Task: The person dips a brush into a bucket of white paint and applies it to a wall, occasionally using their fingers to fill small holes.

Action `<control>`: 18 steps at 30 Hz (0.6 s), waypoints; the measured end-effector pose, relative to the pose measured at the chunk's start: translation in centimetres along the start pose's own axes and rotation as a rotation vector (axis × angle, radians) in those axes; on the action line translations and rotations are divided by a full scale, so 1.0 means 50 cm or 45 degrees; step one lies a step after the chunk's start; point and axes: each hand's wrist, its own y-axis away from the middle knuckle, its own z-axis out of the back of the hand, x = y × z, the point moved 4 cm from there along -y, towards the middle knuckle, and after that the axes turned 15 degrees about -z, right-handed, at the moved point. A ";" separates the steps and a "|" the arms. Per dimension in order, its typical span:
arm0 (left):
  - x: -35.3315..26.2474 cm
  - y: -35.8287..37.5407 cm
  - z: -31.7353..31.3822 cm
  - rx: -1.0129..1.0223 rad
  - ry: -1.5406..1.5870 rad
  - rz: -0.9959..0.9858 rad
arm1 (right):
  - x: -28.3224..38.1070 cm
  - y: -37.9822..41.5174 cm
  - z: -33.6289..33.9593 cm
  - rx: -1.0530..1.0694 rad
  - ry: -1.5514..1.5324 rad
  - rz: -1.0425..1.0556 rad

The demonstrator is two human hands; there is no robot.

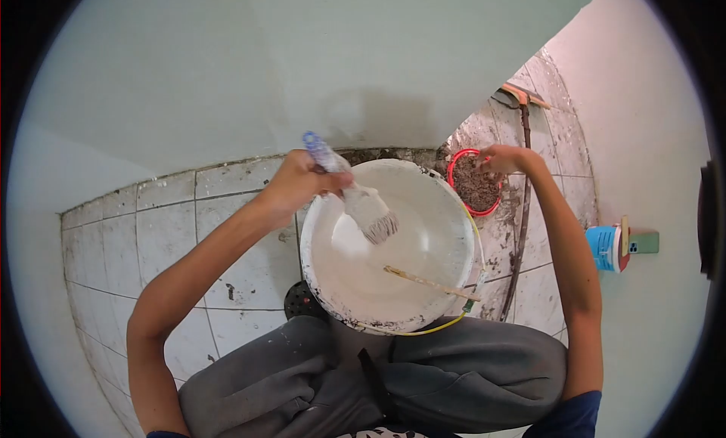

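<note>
My left hand (301, 182) is closed around the handle of a paintbrush (370, 213). The brush points down over a large white bucket (308, 260), its bristles coated with pale paint. Whitish liquid lies inside the bucket, and a thin wooden stick (431, 282) rests across its near right side. My right hand (499, 160) is above a small red-rimmed bucket (452, 166) full of grey-brown crumbly material (475, 190). The fingers of that hand are loosely bent and apart, with nothing visible in them.
A pale green wall (227, 68) rises right behind the buckets. On the right, a long-handled broom or squeegee (523, 98) lies on the stained tiles (249, 241). Farther right stand a blue tub (603, 247) and a green box-like object (644, 243). The white bucket stands between my bent legs.
</note>
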 end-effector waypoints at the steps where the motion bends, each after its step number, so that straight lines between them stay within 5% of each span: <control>1: 0.013 0.004 0.025 -0.041 0.015 0.048 | -0.022 -0.023 0.008 -0.086 -0.023 -0.003; 5: 0.018 0.028 0.088 -0.159 -0.040 0.278 | -0.056 -0.041 0.018 -0.220 0.036 -0.029; 18: 0.076 0.034 0.105 -0.277 0.119 0.290 | -0.084 -0.037 0.019 -0.159 -0.025 -0.090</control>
